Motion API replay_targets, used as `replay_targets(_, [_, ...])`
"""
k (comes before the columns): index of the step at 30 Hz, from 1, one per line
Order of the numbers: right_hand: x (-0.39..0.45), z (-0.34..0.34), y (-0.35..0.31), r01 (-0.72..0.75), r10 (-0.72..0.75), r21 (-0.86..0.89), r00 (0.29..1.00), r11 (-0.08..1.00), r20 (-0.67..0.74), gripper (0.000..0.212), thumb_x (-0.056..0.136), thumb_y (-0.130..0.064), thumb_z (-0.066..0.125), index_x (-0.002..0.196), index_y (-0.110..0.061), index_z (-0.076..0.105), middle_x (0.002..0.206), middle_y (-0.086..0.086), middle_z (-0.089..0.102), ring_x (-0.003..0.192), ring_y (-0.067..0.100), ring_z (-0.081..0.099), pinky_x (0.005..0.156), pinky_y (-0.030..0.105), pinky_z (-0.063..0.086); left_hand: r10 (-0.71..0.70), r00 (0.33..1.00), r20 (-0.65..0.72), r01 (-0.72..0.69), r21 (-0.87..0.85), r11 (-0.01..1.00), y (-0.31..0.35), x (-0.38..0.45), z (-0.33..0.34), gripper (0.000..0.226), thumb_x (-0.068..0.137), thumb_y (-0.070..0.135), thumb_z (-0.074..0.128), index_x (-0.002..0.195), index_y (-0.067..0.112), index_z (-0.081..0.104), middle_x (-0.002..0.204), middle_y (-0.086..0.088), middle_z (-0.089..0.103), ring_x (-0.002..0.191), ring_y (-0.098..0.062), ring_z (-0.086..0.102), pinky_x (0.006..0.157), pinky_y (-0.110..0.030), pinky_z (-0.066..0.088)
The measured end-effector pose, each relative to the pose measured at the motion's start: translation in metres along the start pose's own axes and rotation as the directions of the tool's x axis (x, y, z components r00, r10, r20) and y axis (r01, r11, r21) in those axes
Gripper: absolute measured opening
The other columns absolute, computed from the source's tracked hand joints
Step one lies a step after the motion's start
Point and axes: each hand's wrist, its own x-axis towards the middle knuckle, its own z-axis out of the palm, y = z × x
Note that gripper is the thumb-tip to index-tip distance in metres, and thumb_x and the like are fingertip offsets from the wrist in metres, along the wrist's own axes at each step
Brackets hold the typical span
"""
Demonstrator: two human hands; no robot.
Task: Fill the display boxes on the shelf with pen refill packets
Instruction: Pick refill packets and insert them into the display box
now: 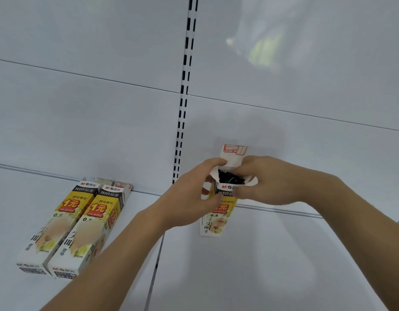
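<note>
Both hands grasp one upright box (217, 217) at its open top: left hand (194, 194) curled round its left side, right hand (264, 181) pinching the right flaps. Dark refills (230, 178) show between the two grips. Two more boxes (69, 225) lie side by side on the shelf (272, 265), well left of the left hand.

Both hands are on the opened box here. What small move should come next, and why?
Probably set the box down beside the two boxes lying on the shelf: its flap is already up, dark refills show, and left hand and right hand both grip it.
</note>
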Motion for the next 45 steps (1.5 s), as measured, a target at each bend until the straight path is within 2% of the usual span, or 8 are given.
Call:
replay_targets(7, [-0.016, -0.002, 0.011, 0.139, -0.115, 0.035, 0.915, 0.990, -0.386, 0.013, 0.091, -0.049, 0.064, 0.095, -0.041, 0.074, 0.136, -0.017, 0.049, 0.113, 0.006, 0.058, 0.094, 0.032, 0.052, 0.000, 1.000, -0.002, -0.001, -0.012, 1.000, 0.002, 0.000, 0.000, 0.065, 0.099, 0.026, 0.070, 0.153, 0.042, 0.037, 0.137, 0.022, 0.058, 0.122, 0.000, 0.058, 0.098, -0.034, 0.059])
replay_targets(11, [-0.005, 0.004, 0.008, 0.153, -0.152, -0.026, 0.926, 0.988, -0.345, 0.009, 0.095, -0.032, 0.072, 0.092, -0.032, 0.081, 0.137, -0.006, 0.053, 0.121, 0.018, 0.055, 0.103, 0.038, 0.047, 0.005, 1.000, 0.005, -0.005, -0.003, 1.000, 0.003, 0.001, 0.001, 0.066, 0.099, 0.025, 0.070, 0.153, 0.042, 0.037, 0.137, 0.025, 0.057, 0.122, 0.002, 0.057, 0.098, -0.032, 0.059])
replay_targets(17, [0.000, -0.005, -0.002, 0.116, -0.122, -0.038, 0.967, 0.992, -0.222, 0.013, 0.097, -0.034, 0.072, 0.099, -0.030, 0.084, 0.153, -0.007, 0.037, 0.139, 0.014, 0.037, 0.111, 0.029, 0.035, 0.000, 1.000, 0.005, 0.000, -0.003, 1.000, 0.003, 0.000, 0.001, 0.067, 0.098, 0.028, 0.072, 0.152, 0.045, 0.035, 0.135, 0.024, 0.058, 0.122, 0.003, 0.056, 0.098, -0.033, 0.059])
replay_targets(21, [0.007, -0.015, -0.009, 0.083, -0.090, -0.053, 0.984, 0.995, -0.154, 0.010, 0.092, -0.033, 0.077, 0.084, -0.030, 0.083, 0.144, -0.008, 0.043, 0.130, 0.011, 0.041, 0.101, 0.023, 0.037, 0.003, 1.000, 0.007, -0.003, 0.001, 1.000, 0.003, 0.001, 0.001, 0.068, 0.097, 0.028, 0.072, 0.153, 0.044, 0.036, 0.136, 0.023, 0.058, 0.123, 0.000, 0.057, 0.098, -0.034, 0.059])
replay_targets(30, [0.024, -0.013, -0.001, 0.070, -0.077, -0.051, 0.984, 0.996, -0.161, 0.013, 0.083, -0.034, 0.085, 0.072, -0.036, 0.077, 0.133, -0.012, 0.048, 0.122, 0.011, 0.047, 0.103, 0.037, 0.047, -0.005, 1.000, 0.002, 0.005, -0.013, 1.000, 0.000, 0.002, 0.000, 0.069, 0.097, 0.029, 0.072, 0.152, 0.046, 0.034, 0.133, 0.019, 0.062, 0.124, -0.003, 0.059, 0.098, -0.035, 0.059])
replay_targets(35, [0.017, -0.012, 0.004, 0.094, -0.082, 0.047, 0.971, 0.994, -0.225, 0.006, 0.083, -0.037, 0.084, 0.083, -0.039, 0.079, 0.130, -0.012, 0.050, 0.115, 0.004, 0.054, 0.098, 0.032, 0.049, -0.012, 1.000, 0.001, 0.012, -0.034, 0.999, -0.001, 0.002, -0.002, 0.071, 0.098, 0.026, 0.072, 0.152, 0.048, 0.033, 0.133, 0.020, 0.061, 0.124, -0.002, 0.059, 0.097, -0.035, 0.060])
replay_targets(41, [-0.006, 0.000, 0.013, 0.147, -0.018, 0.229, 0.875, 0.962, -0.484, 0.051, 0.088, -0.046, 0.076, 0.134, -0.039, 0.055, 0.134, -0.023, 0.050, 0.113, 0.002, 0.062, 0.084, 0.026, 0.060, -0.013, 1.000, -0.012, 0.012, -0.082, 0.997, -0.001, 0.005, 0.002, 0.078, 0.100, 0.019, 0.070, 0.156, 0.049, 0.026, 0.131, 0.017, 0.064, 0.125, -0.005, 0.060, 0.095, -0.035, 0.061])
replay_targets(45, [-0.015, 0.020, 0.023, 0.043, 0.119, 0.313, 0.868, 0.949, -0.482, 0.098, 0.077, -0.058, 0.083, 0.155, -0.039, 0.027, 0.137, -0.023, 0.050, 0.111, 0.000, 0.061, 0.090, 0.028, 0.057, -0.034, 0.999, -0.030, 0.029, -0.137, 0.990, 0.000, 0.017, 0.007, 0.080, 0.101, 0.017, 0.070, 0.156, 0.052, 0.024, 0.131, 0.018, 0.060, 0.127, -0.003, 0.059, 0.093, -0.031, 0.062])
